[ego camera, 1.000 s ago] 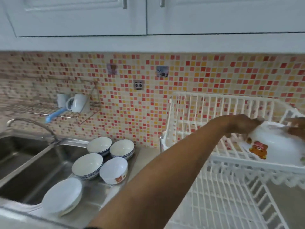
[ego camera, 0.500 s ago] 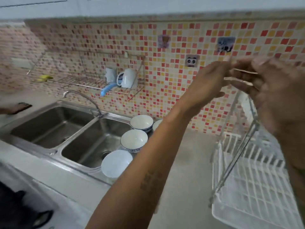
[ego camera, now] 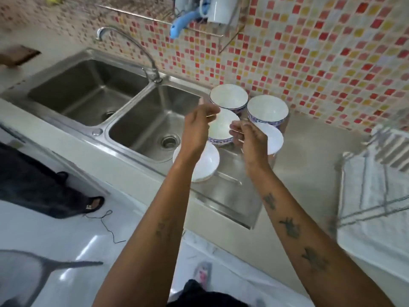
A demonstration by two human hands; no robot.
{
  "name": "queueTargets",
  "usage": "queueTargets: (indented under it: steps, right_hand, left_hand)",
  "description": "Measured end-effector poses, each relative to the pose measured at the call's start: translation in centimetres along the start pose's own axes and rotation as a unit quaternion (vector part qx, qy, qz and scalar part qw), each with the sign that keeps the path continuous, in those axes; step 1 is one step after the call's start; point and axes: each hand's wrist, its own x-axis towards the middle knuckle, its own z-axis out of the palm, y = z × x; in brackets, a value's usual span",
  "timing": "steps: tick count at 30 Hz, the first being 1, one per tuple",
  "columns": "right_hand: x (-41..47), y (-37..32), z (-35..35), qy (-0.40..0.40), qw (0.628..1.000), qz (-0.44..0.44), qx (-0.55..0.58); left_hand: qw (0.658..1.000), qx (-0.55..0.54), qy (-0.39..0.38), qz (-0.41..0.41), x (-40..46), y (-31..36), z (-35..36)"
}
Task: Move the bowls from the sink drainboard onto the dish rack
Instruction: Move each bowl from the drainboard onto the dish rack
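Several white bowls stand on the steel drainboard (ego camera: 230,189) right of the sink. Two blue-patterned bowls sit at the back, one (ego camera: 228,97) on the left and one (ego camera: 267,108) on the right. In front of them is a third blue-patterned bowl (ego camera: 221,127), a plain white bowl (ego camera: 273,138) to its right, and a stack of white bowls (ego camera: 207,165) nearest me. My left hand (ego camera: 198,127) and my right hand (ego camera: 250,138) hover just above the middle bowls, fingers apart, holding nothing. The white dish rack (ego camera: 374,180) stands blurred at the right edge.
A double steel sink (ego camera: 124,107) with a curved tap (ego camera: 130,47) lies to the left. A wall rack with a white mug (ego camera: 221,9) and a blue tool hangs above on the mosaic tiles. Another person's leg and sandal (ego camera: 93,203) are at lower left.
My hands let go of the printed bowl at the dish rack and swung left and down over the drainboard bowls. The view turned from the rack to the sink.
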Motion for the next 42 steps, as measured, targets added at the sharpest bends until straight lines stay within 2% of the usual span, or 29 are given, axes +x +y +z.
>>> queueTargets:
  steps: [4,7,12,15,18,25,30,35,39,42]
  right_hand:
    - [1.0,6.0,1.0,0.041,0.998,0.041,-0.022]
    - [1.7,8.7,1.4,0.057,0.997,0.034,-0.038]
    - [2.6,11.9,2.2,0.068,0.991,0.067,-0.091]
    - [3.0,12.8,2.8,0.053,0.991,0.098,-0.071]
    - [3.2,13.2,3.2,0.034,0.994,0.075,-0.069]
    - [3.5,13.6,3.0,0.025,0.994,0.103,0.008]
    - [2.6,11.9,2.0,0.039,0.995,0.085,0.029]
    - [0.5,7.0,0.4,0.045,0.997,0.026,0.059]
    - [-2.0,1.5,-1.8,0.09,0.993,-0.021,0.073]
    - [-4.2,-3.4,-4.6,0.114,0.988,-0.093,0.055]
  left_hand:
    - [0.995,0.001,0.09,-0.043,1.5,-5.9,-3.0]
    - [0.989,0.002,0.144,-0.035,1.9,-8.3,-4.1]
    - [0.981,-0.016,0.187,-0.056,3.4,-11.4,-5.2]
    - [0.979,-0.015,0.183,-0.085,4.2,-12.8,-5.6]
    - [0.979,-0.005,0.166,-0.116,4.1,-13.5,-5.1]
    - [0.979,0.013,0.158,-0.128,4.4,-14.7,-3.9]
    - [0.981,0.011,0.156,-0.113,3.0,-13.4,-3.1]
    - [0.985,-0.017,0.146,-0.092,0.8,-8.6,-1.4]
    - [0.99,-0.069,0.097,-0.081,-1.3,-2.5,0.8]
    - [0.99,-0.116,0.046,-0.069,-3.2,2.6,3.5]
